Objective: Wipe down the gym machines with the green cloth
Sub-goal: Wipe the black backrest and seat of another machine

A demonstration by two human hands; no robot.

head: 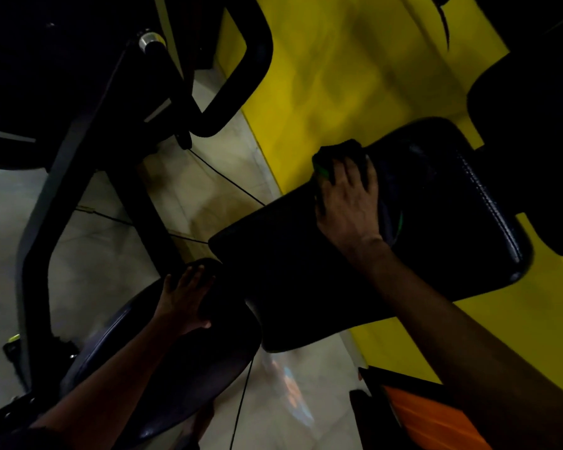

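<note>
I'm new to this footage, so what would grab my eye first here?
The bright yellow wall across the upper right stands out. At centre right, the right hand presses the green cloth onto a black pad; the left hand rests on a round seat lower left.

Most of the green cloth [321, 170] is hidden under the right hand [348, 203], with only a bright sliver showing at the fingertips; whether those fingers curl round it or lie flat is lost in the dark; the right arm runs out at the lower right edge; the forearm of the left hand [184, 297] is cut by the bottom edge, as is the round pad [163, 368] beneath it; the machine frame [56, 177] at upper left is too dark for detail; the yellow wall [338, 76] at upper centre is smeared by blur; an orange object [436, 420] at lower right is cut off and cannot be identified.
</note>
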